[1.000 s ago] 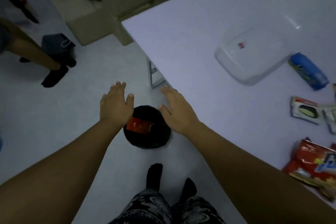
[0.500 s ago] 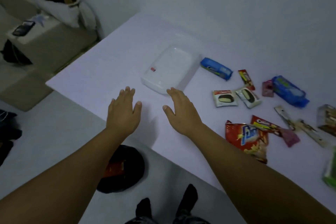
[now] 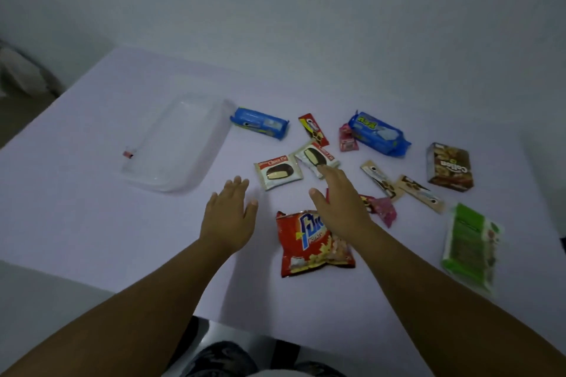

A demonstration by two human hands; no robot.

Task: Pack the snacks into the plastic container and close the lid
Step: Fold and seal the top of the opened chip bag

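On the white table, the clear plastic container lay left of the red chip bag, both flat, empty hands, left hand, right hand, flanking that bag, choco pie beyond it.

View swung from floor up to white table. Right hand now over scattered snack packets; left hand flat beside.
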